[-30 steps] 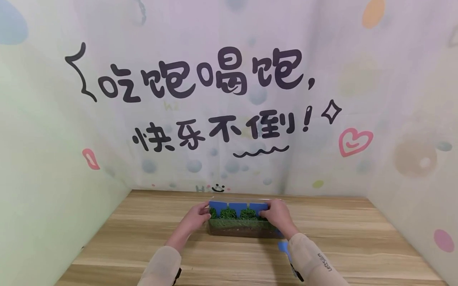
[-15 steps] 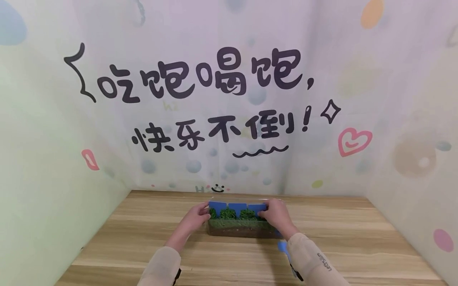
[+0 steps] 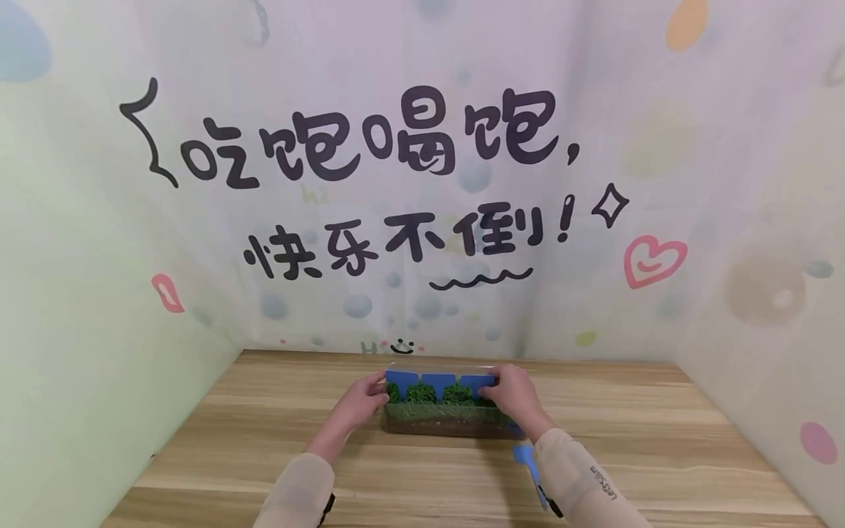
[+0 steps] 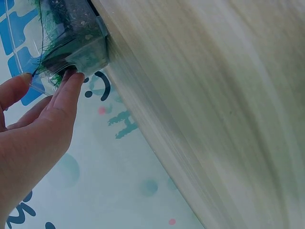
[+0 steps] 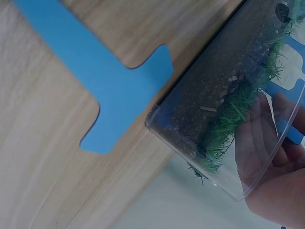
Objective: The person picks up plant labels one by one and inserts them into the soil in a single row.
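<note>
A long clear plastic box point(image 3: 396, 425) stands on the table, filled with dark soil point(image 5: 205, 86) topped by artificial green grass point(image 3: 419, 396). Along its back rises a blue panel point(image 3: 439, 384) with rounded cut-outs. My left hand point(image 3: 359, 402) holds the box's left end; in the left wrist view its thumb is at the rim and its fingertips meet the end wall. At the other end my right hand point(image 3: 515, 392) pinches the blue panel, thumb in front and fingers behind. Its fingers show through the clear wall in the right wrist view.
A flat blue piece with a T-shaped end point(image 5: 109, 90) lies on the wood-grain table point(image 3: 290, 418) before the box's right corner, partly under the right sleeve in the head view. A printed cloth wall point(image 3: 370, 315) stands behind the table, with pale side walls.
The right forearm has shifted very slightly to the right, showing a little more of the blue piece on the table. Both hands and the box stay in place.
</note>
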A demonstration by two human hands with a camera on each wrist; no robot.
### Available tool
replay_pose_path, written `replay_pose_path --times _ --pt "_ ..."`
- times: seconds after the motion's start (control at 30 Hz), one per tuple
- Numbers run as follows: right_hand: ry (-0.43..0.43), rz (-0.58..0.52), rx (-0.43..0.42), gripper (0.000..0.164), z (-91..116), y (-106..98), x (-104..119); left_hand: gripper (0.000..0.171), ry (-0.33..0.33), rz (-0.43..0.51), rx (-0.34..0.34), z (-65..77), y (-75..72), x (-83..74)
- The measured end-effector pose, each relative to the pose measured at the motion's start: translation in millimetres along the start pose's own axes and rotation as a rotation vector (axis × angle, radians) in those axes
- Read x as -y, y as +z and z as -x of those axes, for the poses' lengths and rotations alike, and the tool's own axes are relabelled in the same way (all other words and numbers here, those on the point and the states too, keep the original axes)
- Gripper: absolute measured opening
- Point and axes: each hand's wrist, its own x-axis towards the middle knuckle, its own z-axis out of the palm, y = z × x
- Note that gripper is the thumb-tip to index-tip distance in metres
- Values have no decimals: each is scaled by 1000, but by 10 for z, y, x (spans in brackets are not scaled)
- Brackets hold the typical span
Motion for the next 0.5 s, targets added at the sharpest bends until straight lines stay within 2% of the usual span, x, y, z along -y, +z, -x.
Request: replay_pose_path --times 0.5 --pt "12 -10 -15 5 -35 10 -35 53 2 -19 -14 -20 -1 11"
